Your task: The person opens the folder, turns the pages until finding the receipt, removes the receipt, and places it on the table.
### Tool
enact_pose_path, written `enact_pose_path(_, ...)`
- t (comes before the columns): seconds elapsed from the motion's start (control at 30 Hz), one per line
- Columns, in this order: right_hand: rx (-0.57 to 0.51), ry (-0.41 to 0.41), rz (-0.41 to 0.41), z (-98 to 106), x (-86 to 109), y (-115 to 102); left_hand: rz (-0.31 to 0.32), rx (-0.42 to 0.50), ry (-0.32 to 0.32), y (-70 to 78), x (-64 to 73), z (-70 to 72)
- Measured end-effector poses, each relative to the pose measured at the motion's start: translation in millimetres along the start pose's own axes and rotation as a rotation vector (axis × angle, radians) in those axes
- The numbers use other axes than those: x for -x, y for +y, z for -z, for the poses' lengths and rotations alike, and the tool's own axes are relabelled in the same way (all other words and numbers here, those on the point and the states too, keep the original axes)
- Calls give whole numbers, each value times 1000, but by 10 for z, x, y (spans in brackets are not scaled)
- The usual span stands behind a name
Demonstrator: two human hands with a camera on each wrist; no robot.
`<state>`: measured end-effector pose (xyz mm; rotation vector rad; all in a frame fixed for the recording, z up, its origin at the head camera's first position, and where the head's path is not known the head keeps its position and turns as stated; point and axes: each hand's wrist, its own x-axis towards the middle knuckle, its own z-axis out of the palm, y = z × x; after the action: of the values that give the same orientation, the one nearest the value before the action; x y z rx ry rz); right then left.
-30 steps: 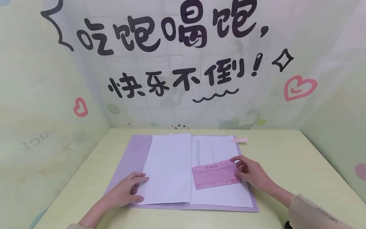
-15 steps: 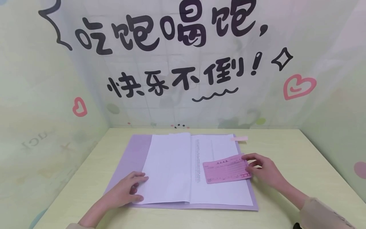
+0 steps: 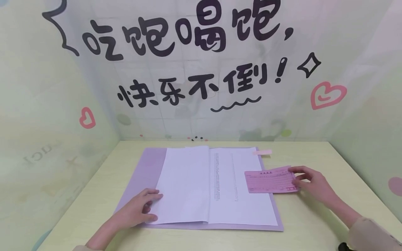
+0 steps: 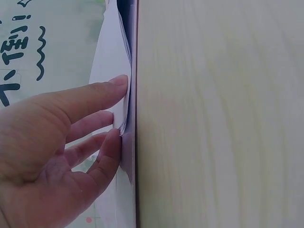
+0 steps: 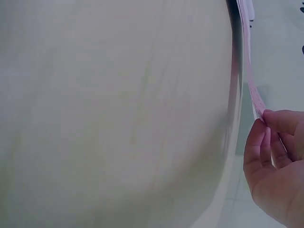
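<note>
A purple folder (image 3: 154, 157) lies open on the table, with white pages (image 3: 185, 184) inside. Its right-hand page (image 3: 226, 212) carries columns of small print. My left hand (image 3: 136, 209) rests on the left edge of the pages, thumb and fingers spread; in the left wrist view the thumb and fingertips touch the paper's edge. With thumb and fingers, my right hand (image 3: 314, 184) pinches the right end of a pink printed receipt form (image 3: 270, 181). The form extends over the folder's right edge, partly above the printed page. From the right wrist view, the pinched pink paper (image 5: 254, 92) shows edge-on.
A pale pink tab (image 3: 263, 152) sticks out at the folder's upper right. Beneath everything is a light wood-grain table (image 3: 326, 167), enclosed by printed fabric walls (image 3: 188, 118) at the back and sides. A small black object (image 3: 343, 246) shows by the right sleeve.
My right hand has drawn the pink receipt form to the right, off the middle of the printed page and past the folder's edge. The left hand has stayed in place.
</note>
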<state>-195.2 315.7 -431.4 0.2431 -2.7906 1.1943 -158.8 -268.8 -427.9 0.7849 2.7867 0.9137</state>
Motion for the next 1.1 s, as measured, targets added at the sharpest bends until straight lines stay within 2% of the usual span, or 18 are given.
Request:
enact_pose_path(0.3, 48, -14, 15, 273, -6, 325, -2, 13, -3, 0, 11, 7)
enact_pose_path(0.6, 128, -88, -58, 449, -3, 575, 13, 8, -4, 1, 12, 7)
enact_pose_path(0.83, 212, -116, -52, 529, -11, 638, 5, 0, -5, -10, 10, -5)
enact_pose_path(1.1, 275, -133, 16, 591, -23, 691, 19, -1, -11, 9, -5, 0)
